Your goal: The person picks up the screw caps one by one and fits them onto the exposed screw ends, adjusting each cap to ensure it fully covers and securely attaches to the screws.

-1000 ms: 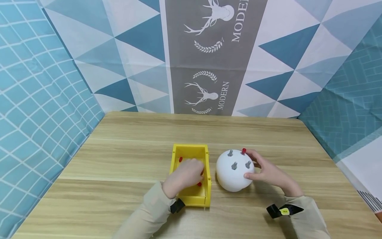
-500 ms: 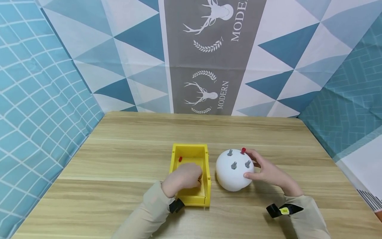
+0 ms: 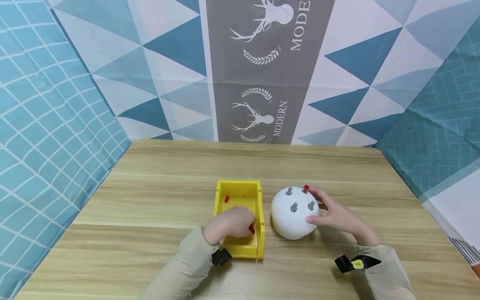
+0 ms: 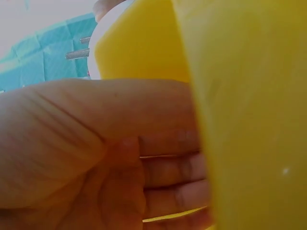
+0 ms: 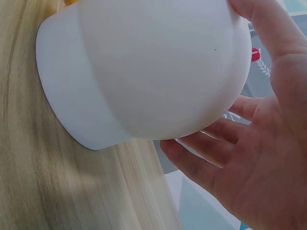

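Observation:
My left hand (image 3: 234, 221) reaches down into a yellow box (image 3: 240, 253), fingers bent toward its floor. A small red cap (image 3: 252, 228) shows right at the fingertips; I cannot tell if it is pinched. In the left wrist view the box wall (image 4: 254, 115) hides the fingertips. To the right stands a white domed body (image 3: 290, 225) with several grey threaded bolts (image 3: 294, 207) on top. One bolt at the back right carries a red cap (image 3: 306, 188). My right hand (image 3: 335, 214) holds the dome's right side, thumb in front and fingers behind.
Another small red piece (image 3: 226, 199) lies in the back left of the box. Box and dome stand side by side on a wooden table (image 3: 168, 200). Patterned cloth (image 3: 172, 62) hangs behind the table and at both sides.
The left hand has shifted slightly within the box. Its fingertips covered the nearer red piece half a second ago, and a red cap shows there now. The right hand and dome stay put.

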The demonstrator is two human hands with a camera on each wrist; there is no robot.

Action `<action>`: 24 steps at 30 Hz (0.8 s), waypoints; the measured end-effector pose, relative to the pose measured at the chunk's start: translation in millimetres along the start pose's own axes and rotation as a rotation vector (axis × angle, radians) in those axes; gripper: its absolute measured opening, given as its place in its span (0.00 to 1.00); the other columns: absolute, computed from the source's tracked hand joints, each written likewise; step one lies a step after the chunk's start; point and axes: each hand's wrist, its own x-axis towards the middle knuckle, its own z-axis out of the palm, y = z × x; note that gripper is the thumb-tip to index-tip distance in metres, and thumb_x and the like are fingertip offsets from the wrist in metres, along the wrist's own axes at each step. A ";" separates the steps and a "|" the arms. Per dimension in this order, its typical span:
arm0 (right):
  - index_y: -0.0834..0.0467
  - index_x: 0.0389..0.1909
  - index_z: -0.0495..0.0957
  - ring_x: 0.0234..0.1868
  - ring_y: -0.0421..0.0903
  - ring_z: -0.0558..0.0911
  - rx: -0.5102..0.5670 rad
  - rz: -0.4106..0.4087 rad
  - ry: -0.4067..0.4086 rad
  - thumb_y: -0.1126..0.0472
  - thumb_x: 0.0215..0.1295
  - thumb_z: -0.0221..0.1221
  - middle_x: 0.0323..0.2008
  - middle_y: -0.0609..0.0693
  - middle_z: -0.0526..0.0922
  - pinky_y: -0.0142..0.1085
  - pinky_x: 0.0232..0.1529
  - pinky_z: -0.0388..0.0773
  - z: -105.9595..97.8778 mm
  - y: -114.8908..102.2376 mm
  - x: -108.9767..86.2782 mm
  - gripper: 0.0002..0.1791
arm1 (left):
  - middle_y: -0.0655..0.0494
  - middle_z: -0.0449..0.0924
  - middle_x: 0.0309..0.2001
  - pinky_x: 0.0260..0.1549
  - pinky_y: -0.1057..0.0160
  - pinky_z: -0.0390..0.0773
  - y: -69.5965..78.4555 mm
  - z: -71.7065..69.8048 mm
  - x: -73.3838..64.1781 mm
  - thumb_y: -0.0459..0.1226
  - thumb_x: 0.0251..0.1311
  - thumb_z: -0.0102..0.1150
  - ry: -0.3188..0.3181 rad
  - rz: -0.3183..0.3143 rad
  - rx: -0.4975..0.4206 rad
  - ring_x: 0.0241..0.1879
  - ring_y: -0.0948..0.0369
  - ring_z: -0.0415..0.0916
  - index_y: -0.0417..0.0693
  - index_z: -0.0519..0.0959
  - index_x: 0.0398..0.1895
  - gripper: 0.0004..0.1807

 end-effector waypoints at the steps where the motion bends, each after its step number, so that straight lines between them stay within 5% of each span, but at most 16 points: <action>1: 0.55 0.63 0.55 0.59 0.63 0.64 0.000 0.000 -0.001 0.55 0.50 0.66 0.59 0.58 0.64 0.58 0.50 0.68 0.0 0.1 0.1 0.41 | 0.60 0.66 0.17 0.21 0.69 0.65 0.2 -0.3 -0.1 0.32 0.49 0.59 -0.004 0.001 -0.004 0.18 0.64 0.62 0.49 0.70 0.15 0.11; 24: 0.55 0.63 0.55 0.59 0.64 0.65 0.011 -0.012 -0.008 0.56 0.51 0.65 0.58 0.58 0.65 0.57 0.51 0.68 -0.1 -0.3 0.2 0.40 | 0.60 0.66 0.17 0.20 0.69 0.65 4.2 -1.1 -2.0 0.34 0.50 0.59 -0.013 0.009 0.020 0.18 0.65 0.62 0.49 0.69 0.15 0.11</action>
